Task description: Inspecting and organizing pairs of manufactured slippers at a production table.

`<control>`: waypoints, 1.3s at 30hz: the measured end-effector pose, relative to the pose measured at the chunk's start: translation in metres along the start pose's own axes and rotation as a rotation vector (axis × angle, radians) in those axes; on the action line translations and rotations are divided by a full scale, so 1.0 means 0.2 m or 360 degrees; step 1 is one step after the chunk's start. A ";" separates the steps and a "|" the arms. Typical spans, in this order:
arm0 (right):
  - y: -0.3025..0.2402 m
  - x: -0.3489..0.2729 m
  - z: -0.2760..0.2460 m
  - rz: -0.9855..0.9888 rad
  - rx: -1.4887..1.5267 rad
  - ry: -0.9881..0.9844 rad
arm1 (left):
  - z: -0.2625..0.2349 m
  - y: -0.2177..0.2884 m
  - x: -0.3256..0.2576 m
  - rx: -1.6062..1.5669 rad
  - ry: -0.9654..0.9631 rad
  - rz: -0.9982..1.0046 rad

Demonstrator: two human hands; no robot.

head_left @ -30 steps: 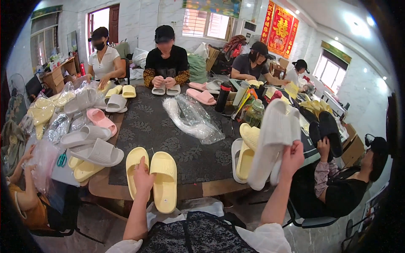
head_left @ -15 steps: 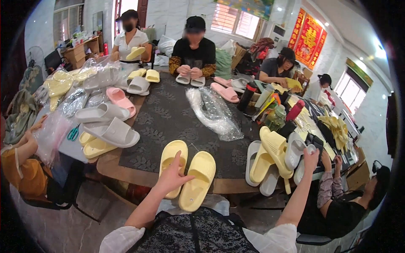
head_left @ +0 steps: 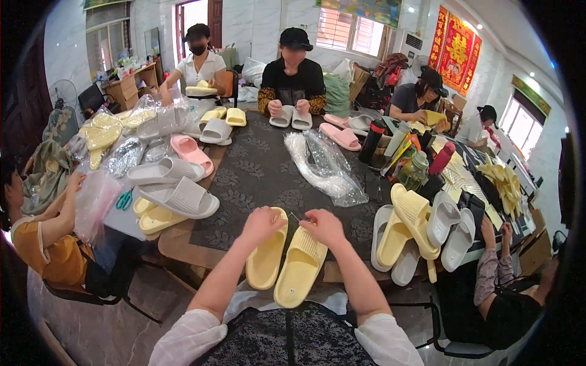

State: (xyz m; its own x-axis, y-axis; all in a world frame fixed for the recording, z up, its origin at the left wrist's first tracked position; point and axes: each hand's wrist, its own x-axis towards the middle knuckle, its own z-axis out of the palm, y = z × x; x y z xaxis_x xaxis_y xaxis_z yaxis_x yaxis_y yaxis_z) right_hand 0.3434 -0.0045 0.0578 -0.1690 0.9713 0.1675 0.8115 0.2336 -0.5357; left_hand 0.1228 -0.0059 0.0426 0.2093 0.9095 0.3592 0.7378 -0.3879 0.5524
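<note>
A pair of pale yellow slippers lies at the near table edge, toes away from me: a left slipper (head_left: 266, 268) and a right slipper (head_left: 299, 268). My left hand (head_left: 264, 226) curls over the left slipper's strap, fingers closed near its toe. At the toe of the right slipper is my right hand (head_left: 322, 227), its fingers bent together in a pinch; what lies in them is hidden. A thin dark strand (head_left: 295, 216) shows between the two hands, close to the right fingertips.
Stacked yellow and grey slippers (head_left: 408, 235) stand at the right edge, more slippers (head_left: 180, 196) at left. Clear plastic wrap (head_left: 326, 174) lies on the dark table mat (head_left: 244, 165). Bottles (head_left: 372, 141) stand beyond the right stack. Co-workers sit around the table; a seated person (head_left: 58, 238) is close on the left.
My right hand has left the grey slippers in the right-hand stack and come to the yellow pair. My left hand has shifted from pointing over the straps to the left slipper's toe end.
</note>
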 end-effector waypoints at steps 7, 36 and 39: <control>0.06 0.17 0.27 0.0187 -0.0050 0.0023 | 0.07 0.04 -0.09 0.0001 0.0008 0.0073; 0.07 0.08 0.34 0.0091 0.1456 0.0296 | 0.27 -0.08 0.13 -0.1545 -0.0019 -0.0476; 0.07 0.08 0.33 0.0093 0.1437 0.0280 | 0.26 -0.08 0.13 -0.1522 -0.0047 -0.0511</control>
State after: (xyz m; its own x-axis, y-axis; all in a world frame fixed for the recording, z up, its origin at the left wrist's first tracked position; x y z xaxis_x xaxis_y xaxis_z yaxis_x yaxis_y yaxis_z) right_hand 0.3147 0.0169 -0.0019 0.0063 0.9790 0.2038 0.0590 0.2031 -0.9774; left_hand 0.1502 0.0312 0.0038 0.1166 0.9903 0.0760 -0.0595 -0.0694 0.9958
